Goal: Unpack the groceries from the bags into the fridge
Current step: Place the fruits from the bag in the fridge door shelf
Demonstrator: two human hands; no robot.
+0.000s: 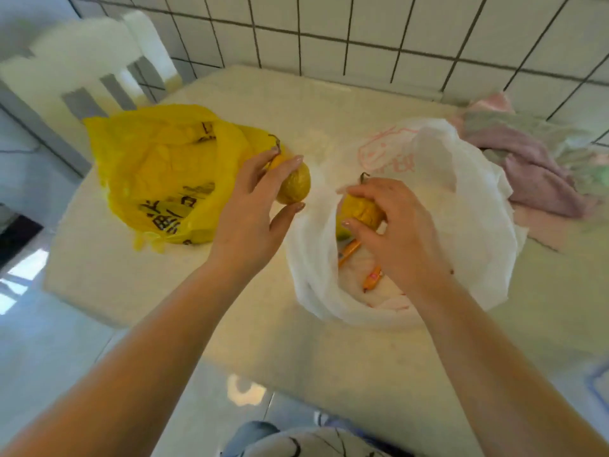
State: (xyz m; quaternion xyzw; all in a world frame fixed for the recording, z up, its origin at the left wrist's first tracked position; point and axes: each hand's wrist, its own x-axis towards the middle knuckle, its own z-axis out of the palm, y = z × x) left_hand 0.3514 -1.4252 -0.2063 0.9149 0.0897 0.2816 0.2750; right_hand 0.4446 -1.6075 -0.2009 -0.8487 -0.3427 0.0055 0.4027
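My left hand (253, 209) grips a yellow pear (296, 186) by its top, just above the table between the two bags. My right hand (389, 229) is closed around a second yellow pear (357, 209) at the mouth of the open white plastic bag (468, 225). Inside that bag lie orange wrapped sticks (372, 278) and a greenish fruit, partly hidden under my hand. The yellow plastic bag (158, 173) with black lettering lies crumpled on the left of the table. No fridge is in view.
A cream table (204, 291) stands against a white tiled wall (362, 31). A white chair (89, 64) is at its far left corner. A pink and green cloth (534, 166) lies at the right. Pale floor tiles surround the table.
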